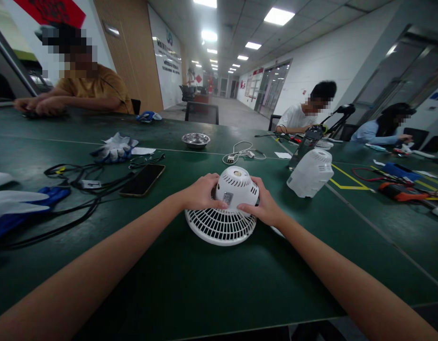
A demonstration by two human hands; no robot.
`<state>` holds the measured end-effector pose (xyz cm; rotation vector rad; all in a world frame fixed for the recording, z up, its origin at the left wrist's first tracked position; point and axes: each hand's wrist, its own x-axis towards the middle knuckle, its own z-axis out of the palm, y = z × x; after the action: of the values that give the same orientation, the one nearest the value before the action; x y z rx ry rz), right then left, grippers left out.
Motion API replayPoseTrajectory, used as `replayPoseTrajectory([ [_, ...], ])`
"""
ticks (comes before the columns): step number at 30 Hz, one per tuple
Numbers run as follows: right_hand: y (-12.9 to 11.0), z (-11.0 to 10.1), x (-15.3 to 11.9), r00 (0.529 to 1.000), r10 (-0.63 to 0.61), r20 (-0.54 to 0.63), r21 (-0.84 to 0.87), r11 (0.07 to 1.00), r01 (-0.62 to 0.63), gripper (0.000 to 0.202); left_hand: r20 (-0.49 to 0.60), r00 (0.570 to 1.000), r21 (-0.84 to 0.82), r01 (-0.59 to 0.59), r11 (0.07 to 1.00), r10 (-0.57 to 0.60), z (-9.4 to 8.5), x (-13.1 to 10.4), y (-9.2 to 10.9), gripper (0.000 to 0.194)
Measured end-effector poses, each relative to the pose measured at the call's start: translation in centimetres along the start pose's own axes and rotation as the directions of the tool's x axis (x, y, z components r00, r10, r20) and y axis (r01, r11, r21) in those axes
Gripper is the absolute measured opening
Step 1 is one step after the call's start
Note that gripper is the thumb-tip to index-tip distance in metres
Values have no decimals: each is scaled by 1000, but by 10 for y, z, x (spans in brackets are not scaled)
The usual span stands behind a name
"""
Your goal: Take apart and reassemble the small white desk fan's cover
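Observation:
A small white electric fan lies face down on the green table, its round slatted grille (222, 227) against the tabletop. Its domed motor housing (236, 182), with vent slots and a small label, points up. My left hand (204, 192) is closed around the left side of the housing, thumb at the front. From the right, my right hand (263, 203) grips the same housing, its thumb near the other one. The far fingers of both hands are partly hidden behind the housing. Part of a flat white piece shows beside my right wrist.
Left on the table (162, 289) lie a phone (143, 180), black cables (87, 189) and work gloves (115, 148). Beyond the fan are a metal bowl (196, 139) and a white cable (240, 152). A white plastic housing (310, 174) and an orange meter (402, 192) stand right. Several people sit around.

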<state>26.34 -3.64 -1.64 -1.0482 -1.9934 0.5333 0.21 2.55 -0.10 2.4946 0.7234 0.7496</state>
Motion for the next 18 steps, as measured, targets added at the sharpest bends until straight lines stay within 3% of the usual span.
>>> replayPoseTrajectory([
  [3, 1, -1, -1, 1000, -12, 5, -64, 998, 13, 82, 41, 999, 45, -17, 999, 15, 0, 0, -1, 72],
  [10, 3, -19, -2, 998, -49, 31, -105, 993, 52, 97, -78, 997, -89, -3, 996, -4, 6, -2, -3, 76],
  [15, -5, -18, -6, 991, -22, 133, -58, 998, 30, 95, -75, 995, -160, -72, 985, 61, 17, -4, 0, 125],
  [18, -8, -13, -7, 987, -37, 159, -37, 998, 44, 96, -114, 992, -115, -65, 991, 52, 24, -5, 3, 143],
])
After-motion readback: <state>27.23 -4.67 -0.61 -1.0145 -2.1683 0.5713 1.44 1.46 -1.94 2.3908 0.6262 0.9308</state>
